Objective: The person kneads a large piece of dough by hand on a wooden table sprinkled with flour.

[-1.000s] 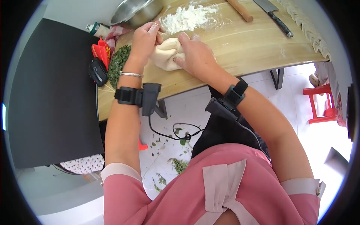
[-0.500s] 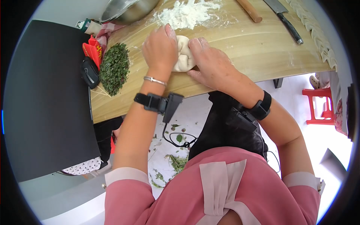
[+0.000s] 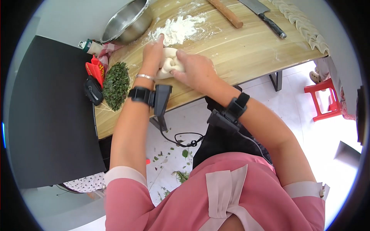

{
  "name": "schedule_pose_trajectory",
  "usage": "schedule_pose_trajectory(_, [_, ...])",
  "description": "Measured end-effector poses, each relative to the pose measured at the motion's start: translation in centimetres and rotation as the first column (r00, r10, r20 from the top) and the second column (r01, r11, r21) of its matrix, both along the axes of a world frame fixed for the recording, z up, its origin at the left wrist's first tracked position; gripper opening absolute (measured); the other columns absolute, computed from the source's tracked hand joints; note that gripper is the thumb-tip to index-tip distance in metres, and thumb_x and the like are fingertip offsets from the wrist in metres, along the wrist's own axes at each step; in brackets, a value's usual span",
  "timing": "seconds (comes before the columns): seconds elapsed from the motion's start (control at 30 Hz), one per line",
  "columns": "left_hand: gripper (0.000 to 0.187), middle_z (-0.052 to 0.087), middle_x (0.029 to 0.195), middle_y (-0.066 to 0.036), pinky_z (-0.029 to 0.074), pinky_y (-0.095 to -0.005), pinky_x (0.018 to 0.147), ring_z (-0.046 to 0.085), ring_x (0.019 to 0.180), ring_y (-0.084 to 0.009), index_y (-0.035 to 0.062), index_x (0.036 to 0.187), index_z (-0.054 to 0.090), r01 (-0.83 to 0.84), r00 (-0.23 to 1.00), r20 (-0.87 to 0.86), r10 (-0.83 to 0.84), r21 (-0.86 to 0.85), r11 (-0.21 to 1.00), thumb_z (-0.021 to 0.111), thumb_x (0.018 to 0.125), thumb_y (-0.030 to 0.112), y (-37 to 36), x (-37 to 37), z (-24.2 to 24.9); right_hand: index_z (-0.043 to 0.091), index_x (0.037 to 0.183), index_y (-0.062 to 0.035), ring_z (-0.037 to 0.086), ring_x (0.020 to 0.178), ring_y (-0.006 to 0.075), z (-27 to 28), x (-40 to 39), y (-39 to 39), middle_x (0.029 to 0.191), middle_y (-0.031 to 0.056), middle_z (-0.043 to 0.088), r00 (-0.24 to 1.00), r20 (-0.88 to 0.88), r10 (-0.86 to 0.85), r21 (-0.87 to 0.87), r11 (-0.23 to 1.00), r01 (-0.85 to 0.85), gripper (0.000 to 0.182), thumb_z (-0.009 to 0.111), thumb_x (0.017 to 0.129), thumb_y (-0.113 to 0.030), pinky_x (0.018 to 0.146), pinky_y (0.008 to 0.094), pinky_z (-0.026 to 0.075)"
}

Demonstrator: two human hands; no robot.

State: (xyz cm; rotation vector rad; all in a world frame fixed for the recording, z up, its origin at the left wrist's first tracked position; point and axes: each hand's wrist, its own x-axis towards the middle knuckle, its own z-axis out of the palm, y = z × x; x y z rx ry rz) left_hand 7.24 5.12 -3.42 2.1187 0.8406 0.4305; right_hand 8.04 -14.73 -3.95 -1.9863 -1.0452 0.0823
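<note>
A lump of white dough with folds and a dent on top sits on the wooden table near its front edge. My left hand is wrapped round its left side, thumb up. From the right, my right hand grips the dough, its thumb at the near side and its fingers partly hidden. Just beyond the dough lies a heap of white flour, with more dusted over the wood.
Left on the table are a pile of green leaves, a red packet, a black case and a steel bowl. A rolling pin, a cleaver and a row of dumplings lie right. A red stool stands beyond.
The view has turned, so the table, the dough and both hands appear farther left. My hands still hold the dough, and its folds have changed shape. More of the steel bowl shows.
</note>
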Motion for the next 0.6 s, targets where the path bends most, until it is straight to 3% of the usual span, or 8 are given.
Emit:
schedule_pose_trajectory(0.03, [0.053,0.066,0.086,-0.025,0.045,-0.0438,0.076,0.06,0.077,-0.0392,-0.0071,0.08,0.066,-0.012,0.999,0.044,0.019,-0.155,0.988,0.056,0.09,0.043,-2.1,-1.3,1.2,0.056,0.106,-0.0056,0.065,0.077,0.0385,0.3,-1.1,-0.6,0.077,0.0192,0.066,1.0,-0.018,0.017,-0.058,0.998,-0.018,0.039,0.069,0.081,-0.032,0.07,0.0468,0.051])
schedule_pose_trajectory(0.07, [0.053,0.066,0.086,-0.025,0.045,-0.0438,0.076,0.06,0.077,-0.0392,-0.0071,0.08,0.066,-0.024,0.999,0.03,0.029,-0.158,0.987,0.056,0.09,0.043,-3.7,-2.4,1.9,0.056,0.104,-0.0057,0.065,0.074,0.0379,0.5,-2.1,-1.2,0.074,0.018,0.065,0.998,-0.043,0.04,-0.122,0.991,-0.045,0.038,0.069,0.08,-0.032,0.068,0.0474,0.051])
schedule_pose_trajectory(0.13, [0.043,0.064,0.087,-0.021,0.043,-0.0427,0.081,0.057,0.084,-0.0377,-0.004,0.085,0.067,0.108,0.982,0.114,-0.151,0.315,0.943,0.056,0.092,0.037,-6.0,-4.8,1.5,0.055,0.102,-0.0051,0.065,0.072,0.0377,0.6,-3.6,-2.0,0.071,0.0175,0.065,0.996,-0.051,0.071,-0.157,0.985,-0.078,0.039,0.069,0.079,-0.033,0.066,0.0479,0.051])
schedule_pose_trajectory(0.17, [0.03,0.06,0.091,-0.018,0.041,-0.0441,0.084,0.053,0.091,-0.0379,0.0008,0.089,0.065,0.128,0.961,0.13,-0.245,0.576,0.807,0.054,0.093,0.028,-7.4,-6.0,0.9,0.055,0.104,-0.0053,0.067,0.074,0.0349,0.5,-3.8,-2.1,0.075,0.0161,0.066,0.997,-0.012,0.072,-0.164,0.984,-0.073,0.04,0.07,0.079,-0.033,0.065,0.0459,0.052])
schedule_pose_trajectory(0.27, [0.023,0.06,0.096,-0.018,0.04,-0.0451,0.086,0.052,0.096,-0.0392,0.0021,0.087,0.063,0.081,0.921,0.218,-0.322,0.703,0.706,0.051,0.094,0.021,-8.5,-7.8,-0.4,0.053,0.103,-0.0048,0.066,0.075,0.0343,-1.0,-3.8,-2.3,0.077,0.0159,0.066,0.992,0.06,0.113,-0.116,0.988,-0.106,0.041,0.072,0.077,-0.031,0.065,0.0455,0.052])
schedule_pose_trajectory(0.43, [0.029,0.059,0.084,-0.019,0.042,-0.0462,0.079,0.054,0.085,-0.041,0.0013,0.09,0.06,0.164,0.965,0.016,-0.261,0.743,0.649,0.043,0.098,0.023,-7.0,-5.8,0.0,0.051,0.109,-0.0026,0.067,0.079,0.036,0.4,-0.1,-2.5,0.083,0.0164,0.068,0.963,-0.021,0.267,-0.129,0.955,-0.268,0.05,0.074,0.076,-0.031,0.07,0.0457,0.053])
schedule_pose_trajectory(0.53, [0.034,0.063,0.084,-0.021,0.044,-0.0496,0.075,0.057,0.083,-0.0436,0.0023,0.087,0.06,0.226,0.974,-0.14,-0.178,0.686,0.691,0.043,0.099,0.029,-5.9,-3.3,0.7,0.049,0.109,-0.0001,0.065,0.083,0.0392,1.0,1.6,-1.6,0.085,0.02,0.066,0.966,-0.006,0.257,-0.167,0.953,-0.254,0.055,0.077,0.074,-0.031,0.074,0.0471,0.051])
schedule_pose_trajectory(0.6, [0.037,0.064,0.084,-0.022,0.045,-0.0512,0.073,0.058,0.082,-0.0446,0.0025,0.086,0.061,0.232,0.966,-0.239,-0.096,0.643,0.73,0.042,0.099,0.032,-5.2,-1.7,0.3,0.05,0.107,0.002,0.063,0.087,0.0415,0.5,2.0,-0.6,0.089,0.0235,0.065,0.991,-0.105,0.085,0.021,0.996,-0.084,0.057,0.079,0.072,-0.033,0.077,0.0482,0.051])
